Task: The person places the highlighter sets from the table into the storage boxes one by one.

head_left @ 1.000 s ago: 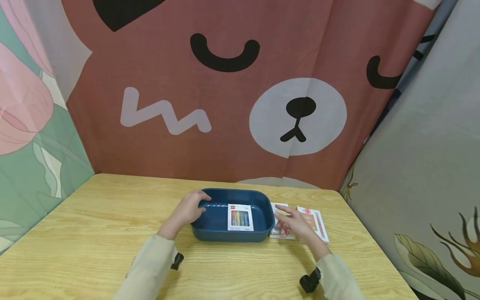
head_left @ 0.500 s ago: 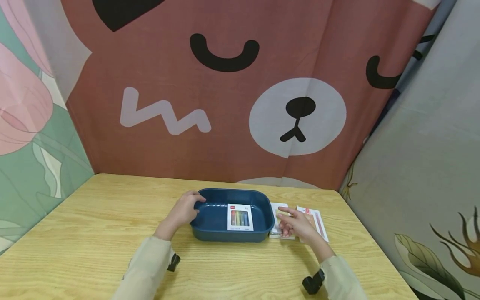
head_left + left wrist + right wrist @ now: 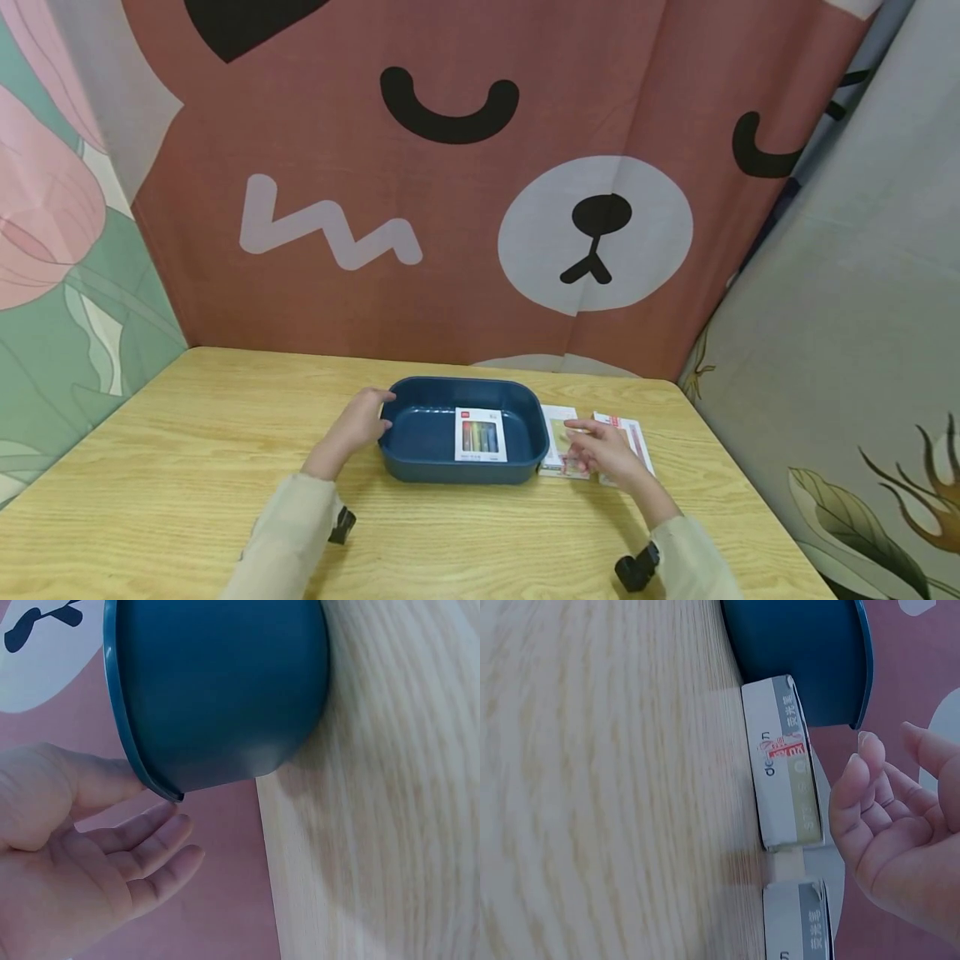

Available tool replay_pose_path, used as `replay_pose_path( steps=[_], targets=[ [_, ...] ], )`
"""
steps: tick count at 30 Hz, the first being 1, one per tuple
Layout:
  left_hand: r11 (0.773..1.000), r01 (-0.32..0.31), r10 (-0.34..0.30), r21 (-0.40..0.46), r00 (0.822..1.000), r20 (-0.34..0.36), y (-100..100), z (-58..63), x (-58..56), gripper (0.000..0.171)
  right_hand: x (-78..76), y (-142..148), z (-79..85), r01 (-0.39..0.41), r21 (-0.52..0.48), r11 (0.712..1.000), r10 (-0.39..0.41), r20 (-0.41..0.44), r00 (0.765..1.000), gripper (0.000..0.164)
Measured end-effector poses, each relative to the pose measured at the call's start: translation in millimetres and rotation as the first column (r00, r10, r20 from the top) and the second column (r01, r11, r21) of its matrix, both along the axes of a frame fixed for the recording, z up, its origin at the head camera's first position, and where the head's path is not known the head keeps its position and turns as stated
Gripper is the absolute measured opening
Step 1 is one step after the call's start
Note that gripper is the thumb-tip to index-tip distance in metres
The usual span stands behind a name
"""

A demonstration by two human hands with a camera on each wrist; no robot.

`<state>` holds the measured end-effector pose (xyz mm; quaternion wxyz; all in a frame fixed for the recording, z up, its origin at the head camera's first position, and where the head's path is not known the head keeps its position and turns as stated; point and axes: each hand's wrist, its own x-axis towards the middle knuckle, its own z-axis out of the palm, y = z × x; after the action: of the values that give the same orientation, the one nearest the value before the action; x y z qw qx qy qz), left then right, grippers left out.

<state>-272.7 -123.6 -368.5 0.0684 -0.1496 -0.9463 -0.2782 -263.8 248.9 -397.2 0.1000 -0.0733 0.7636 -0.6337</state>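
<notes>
A dark blue plastic bin [image 3: 420, 473] stands on the table, with a white box of coloured pens [image 3: 480, 435] lying inside at its right half. My left hand [image 3: 356, 423] is at the bin's left end, its thumb and fingertips right at the rim and its fingers loosely spread in the left wrist view. To the right of the bin lie two flat white highlighter boxes, a nearer one [image 3: 780, 765] and a farther one [image 3: 791, 922]. Over them hovers my right hand [image 3: 609, 454], fingers loosely bent with nothing between them.
The wooden table [image 3: 225, 467] reaches back to a brown curtain [image 3: 337, 308] with a bear's face. A pale curtain [image 3: 840, 333] hangs along the right side, a flowered one [image 3: 75, 350] along the left. Black wrist cameras [image 3: 637, 567] sit under the sleeves.
My left hand has drawn back leftward from over the bin to its rim. My right hand has shifted slightly right, away from the bin. The bin and boxes have stayed nearly in place.
</notes>
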Motion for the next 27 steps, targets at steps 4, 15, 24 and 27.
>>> replay_pose_path(
  steps=[4, 15, 24, 27],
  targets=[
    [0.999, -0.022, 0.018, 0.047, 0.997, 0.072, -1, 0.4, 0.0, 0.035, 1.6, 4, 0.1, 0.026, 0.031, 0.999, -0.026, -0.005, 1.000, 0.047],
    [0.981, 0.010, -0.042, 0.193, 0.986, 0.162, -15, -7.5, -6.0, 0.037, 4.0, 17, -3.0, 0.017, 0.046, 0.999, -0.011, -0.135, 0.991, 0.046],
    [0.949, 0.011, -0.085, 0.314, 0.972, 0.221, -22, -12.0, -5.9, 0.041, 4.2, 28, -5.2, 0.089, 0.167, 0.982, -0.034, -0.307, 0.951, 0.039],
    [0.922, 0.005, -0.112, 0.388, 0.961, 0.254, -24, -15.3, -7.0, 0.042, 4.4, 31, -4.0, 0.147, 0.276, 0.950, -0.052, -0.323, 0.945, 0.039]
  ],
)
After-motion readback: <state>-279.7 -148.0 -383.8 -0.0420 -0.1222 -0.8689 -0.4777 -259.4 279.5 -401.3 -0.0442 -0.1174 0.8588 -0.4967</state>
